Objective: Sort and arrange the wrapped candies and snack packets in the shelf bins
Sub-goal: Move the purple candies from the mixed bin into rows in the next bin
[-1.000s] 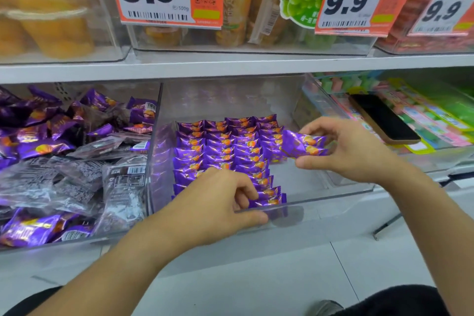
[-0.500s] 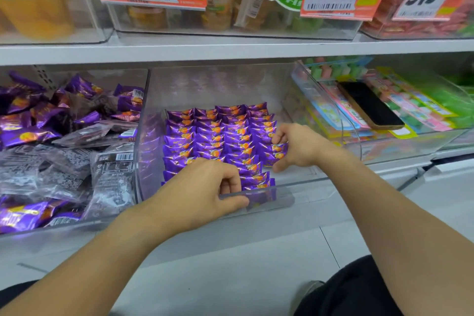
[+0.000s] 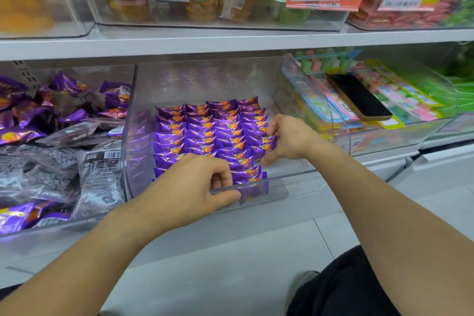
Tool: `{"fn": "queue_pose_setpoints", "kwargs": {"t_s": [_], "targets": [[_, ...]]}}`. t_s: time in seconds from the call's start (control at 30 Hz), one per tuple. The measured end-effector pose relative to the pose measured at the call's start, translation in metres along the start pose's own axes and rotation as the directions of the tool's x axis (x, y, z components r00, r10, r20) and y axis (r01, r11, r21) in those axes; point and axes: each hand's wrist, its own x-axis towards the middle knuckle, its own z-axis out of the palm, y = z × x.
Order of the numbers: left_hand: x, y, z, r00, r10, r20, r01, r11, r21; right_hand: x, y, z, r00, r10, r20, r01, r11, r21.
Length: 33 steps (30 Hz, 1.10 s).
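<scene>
- A jumbled heap of purple packets point(image 3: 64, 115) is seen in the left bin point(image 3: 129, 120).
- The front lip of the middle bin point(image 3: 279, 187) is gripped by the left hand point(image 3: 189, 187), thumb outside, fingers curled over the edge.
- Purple candies point(image 3: 205, 133) are laid in neat rows inside that bin, each with its long axis left to right.
- One candy point(image 3: 269, 141) at the right end of the rows is pinched by the right hand point(image 3: 289, 138), thumb below and fingers curled above.
- A phone point(image 3: 359, 97) is seen lying on packets in the right bin point(image 3: 341, 120).
</scene>
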Motion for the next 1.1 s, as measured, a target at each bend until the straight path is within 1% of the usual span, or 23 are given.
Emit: {"fn": "queue_pose_setpoints", "kwargs": {"t_s": [0.23,0.37,0.47,0.53,0.6,0.63,0.67,0.7,0.77,0.8,0.83,0.9,1.0,1.1], "targets": [[0.000,0.000,0.000,1.000,-0.007,0.007,0.007,1.000,0.001,-0.001,0.001,-0.001,0.999,0.029,-0.014,-0.029,0.999,0.045],[0.000,-0.001,0.001,1.000,-0.006,0.002,0.006,1.000,0.010,-0.004,0.002,-0.007,0.998,0.052,-0.043,-0.051,0.998,0.033],[0.000,-0.002,0.001,1.000,-0.003,-0.009,0.003,1.000,0.010,-0.009,0.000,-0.016,0.998,0.044,-0.048,-0.045,0.999,-0.012],[-0.001,-0.002,0.001,1.000,0.007,-0.013,-0.007,1.000,0.016,-0.016,-0.003,-0.024,0.993,0.017,-0.119,-0.021,0.999,-0.032],[-0.004,0.001,-0.001,0.999,0.035,-0.025,-0.035,0.999,0.006,-0.026,-0.008,-0.030,0.974,-0.046,-0.220,0.052,0.999,0.018],[-0.006,0.005,-0.003,0.997,0.053,-0.051,-0.055,0.998,-0.021,-0.031,-0.014,-0.031,0.959,-0.093,-0.267,0.117,0.990,0.076],[-0.009,0.010,-0.007,0.991,0.077,-0.109,-0.083,0.995,-0.056,-0.037,-0.021,-0.030,0.939,-0.143,-0.313,0.198,0.969,0.151],[-0.013,0.015,-0.013,0.974,0.098,-0.203,-0.118,0.989,-0.087,-0.043,-0.030,-0.027,0.915,-0.189,-0.356,0.281,0.932,0.229],[-0.024,0.024,-0.032,0.895,0.105,-0.434,-0.168,0.980,-0.110,-0.056,-0.052,-0.017,0.870,-0.265,-0.417,0.419,0.843,0.337],[-0.031,0.025,-0.044,0.849,0.087,-0.522,-0.173,0.978,-0.117,-0.062,-0.064,-0.011,0.852,-0.305,-0.426,0.470,0.803,0.365],[-0.038,0.022,-0.056,0.813,0.059,-0.579,-0.160,0.979,-0.125,-0.069,-0.077,-0.004,0.834,-0.351,-0.425,0.517,0.766,0.382],[-0.054,0.003,-0.081,0.781,-0.018,-0.624,-0.062,0.992,-0.106,-0.083,-0.100,0.011,0.798,-0.456,-0.395,0.596,0.698,0.398],[-0.081,-0.046,-0.112,0.759,-0.174,-0.627,0.179,0.982,-0.057,-0.093,-0.137,0.029,0.762,-0.571,-0.307,0.645,0.622,0.444],[-0.117,-0.093,-0.135,0.676,-0.309,-0.669,0.384,0.923,-0.039,-0.090,-0.175,0.042,0.725,-0.640,-0.254,0.669,0.568,0.479]]}}
